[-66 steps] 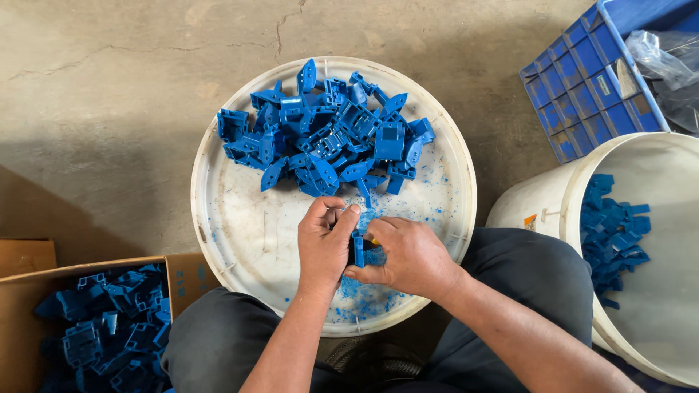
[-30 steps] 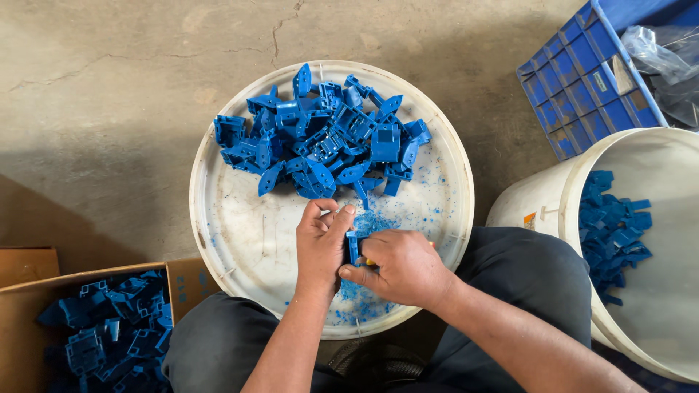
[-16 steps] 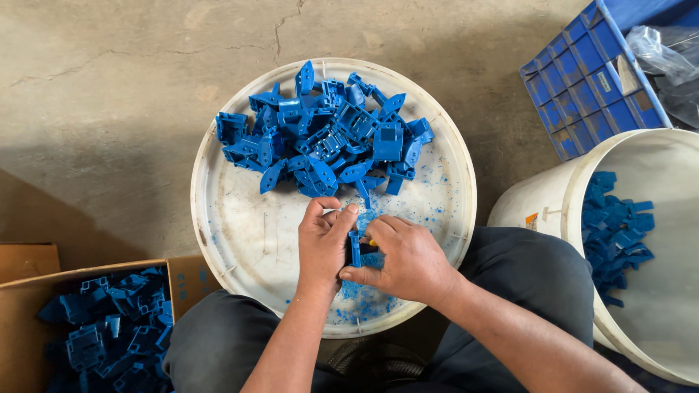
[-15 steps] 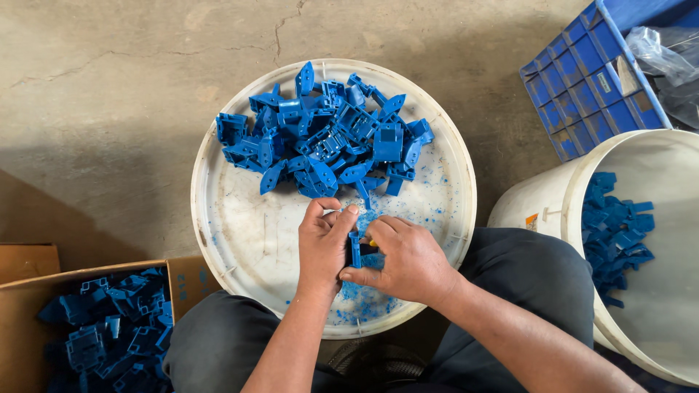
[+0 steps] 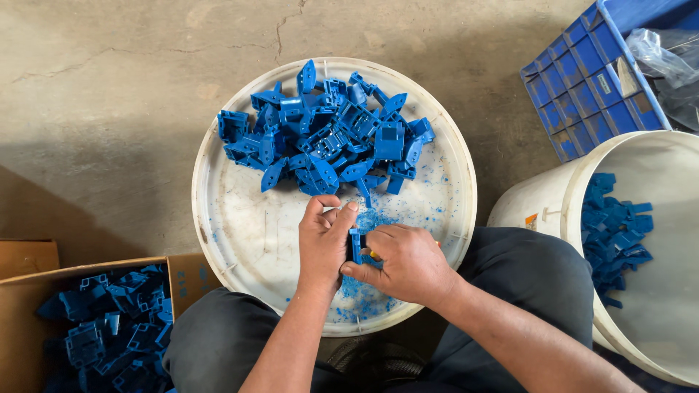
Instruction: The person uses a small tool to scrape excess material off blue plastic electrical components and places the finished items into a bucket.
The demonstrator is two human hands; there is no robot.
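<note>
A round white lid [image 5: 233,240] lies between my knees with a heap of blue plastic parts [image 5: 328,135] on its far half. My left hand [image 5: 324,244] and my right hand [image 5: 408,262] meet over the lid's near half and pinch one small blue part [image 5: 355,244] between them. A yellowish tool tip shows under my right fingers; what it is I cannot tell. Blue shavings [image 5: 357,298] are scattered under my hands.
A cardboard box [image 5: 87,327] of blue parts stands at the lower left. A white bucket [image 5: 655,218] holding more blue parts stands at the right, a blue crate [image 5: 590,80] behind it. Bare concrete floor lies beyond the lid.
My hands have stayed together over the lid's near half, shifting only slightly while working the small blue part. The heap has not moved.
</note>
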